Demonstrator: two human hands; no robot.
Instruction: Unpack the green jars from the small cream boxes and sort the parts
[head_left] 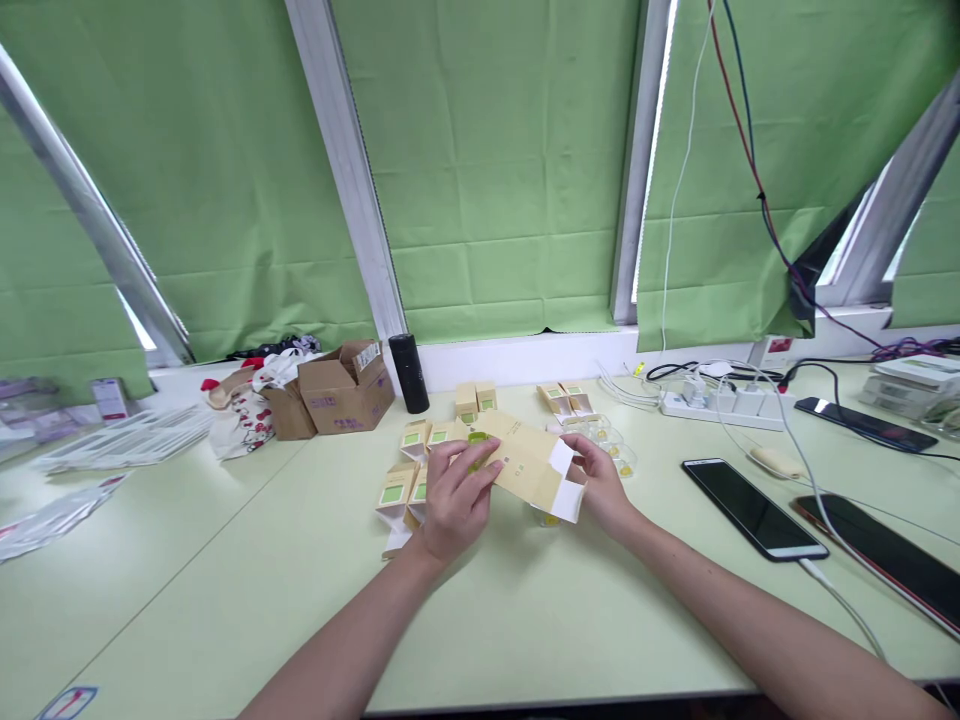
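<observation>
Between my hands, above the table, is a tan folding carton (525, 458) with white end flaps and a green patch. My left hand (459, 495) grips its left part, fingers laid over the top face. My right hand (596, 475) holds the flap end on the right; some of its fingers are hidden behind the card. To the left of the carton stand several similar tan cartons (396, 490) with green panels and white flaps. Clear plastic pieces with yellow bits (621, 455) lie behind my right hand, and another shows partly under the carton.
A black cylinder (409, 373) and an open cardboard box (346, 388) stand at the back left, near a printed bag (238, 420). On the right lie a phone (754, 508), a second phone (892, 560), cables and a white power strip (724, 408).
</observation>
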